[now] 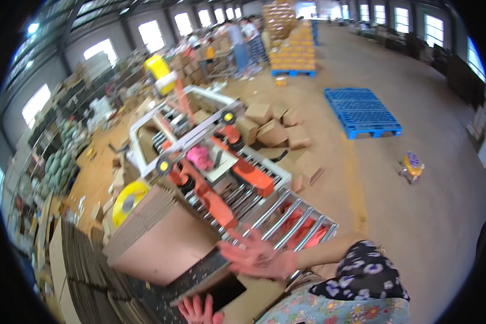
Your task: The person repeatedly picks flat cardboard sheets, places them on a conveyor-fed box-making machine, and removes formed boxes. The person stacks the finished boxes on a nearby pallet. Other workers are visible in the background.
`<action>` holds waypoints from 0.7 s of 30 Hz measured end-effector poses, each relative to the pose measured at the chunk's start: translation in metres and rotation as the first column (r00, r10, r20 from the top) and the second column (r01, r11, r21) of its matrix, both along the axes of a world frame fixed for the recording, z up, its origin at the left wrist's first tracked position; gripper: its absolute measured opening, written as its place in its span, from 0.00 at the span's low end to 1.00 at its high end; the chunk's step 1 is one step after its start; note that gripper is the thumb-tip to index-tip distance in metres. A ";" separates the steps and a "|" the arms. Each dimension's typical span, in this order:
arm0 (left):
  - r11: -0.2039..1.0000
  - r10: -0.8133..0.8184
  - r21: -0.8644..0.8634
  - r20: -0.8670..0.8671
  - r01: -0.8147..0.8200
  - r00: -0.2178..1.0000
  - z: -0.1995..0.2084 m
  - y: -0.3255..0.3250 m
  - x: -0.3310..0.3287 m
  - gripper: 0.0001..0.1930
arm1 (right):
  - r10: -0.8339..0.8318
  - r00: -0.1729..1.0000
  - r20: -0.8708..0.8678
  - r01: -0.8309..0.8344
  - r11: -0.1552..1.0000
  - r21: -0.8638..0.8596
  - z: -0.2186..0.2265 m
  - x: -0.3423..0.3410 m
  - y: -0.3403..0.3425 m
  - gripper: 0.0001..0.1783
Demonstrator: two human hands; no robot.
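My right hand [260, 258], in a pink glove, stretches out with its fingers apart near the end of a roller conveyor [290, 231]. My left hand [200, 311], gloved the same way, is at the lower edge, its fingers spread too. Between and below the hands is a cardboard box [256, 298] with a dark open top; whether either hand touches it I cannot tell. Ahead stands a carton taping machine with orange side guides [208, 201] and a pink bundle [200, 157] on it. Red material shows beneath the rollers.
A stack of flat cartons [162, 237] leans left of the machine, beside a yellow tape roll [128, 202]. More flattened cardboard [81, 270] fills the lower left. Cardboard boxes [272, 133] lie beyond the machine. A blue pallet [362, 110] and a small yellow-and-purple object [412, 166] are on the right floor.
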State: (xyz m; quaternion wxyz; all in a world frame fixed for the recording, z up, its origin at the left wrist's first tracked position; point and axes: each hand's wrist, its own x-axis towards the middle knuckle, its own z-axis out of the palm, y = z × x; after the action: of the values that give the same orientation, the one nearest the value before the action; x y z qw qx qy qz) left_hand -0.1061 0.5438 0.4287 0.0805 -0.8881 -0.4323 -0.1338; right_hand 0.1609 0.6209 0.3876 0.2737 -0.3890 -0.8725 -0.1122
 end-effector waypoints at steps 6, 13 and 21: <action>0.795 0.462 -0.606 0.639 0.032 0.614 -0.063 0.087 0.010 0.28 | 0.016 0.855 -0.518 -0.248 0.890 -0.382 -0.062 0.074 -0.086 0.20; 0.625 0.216 -0.683 0.617 0.378 0.757 -0.034 0.227 0.211 0.20 | -0.402 0.567 -0.719 0.416 0.893 -0.171 -0.094 0.136 -0.088 0.14; 0.917 -0.371 0.103 0.578 0.386 0.727 -0.083 0.255 0.238 0.15 | -0.406 0.575 -0.710 0.627 0.777 0.063 -0.109 0.066 0.105 0.19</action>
State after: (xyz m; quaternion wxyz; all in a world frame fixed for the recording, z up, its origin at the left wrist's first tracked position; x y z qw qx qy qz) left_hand 0.1318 0.7989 0.3460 -0.0967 -0.8728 -0.2474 -0.4094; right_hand 0.2265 0.7257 0.2784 0.5753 -0.5946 -0.5329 -0.1773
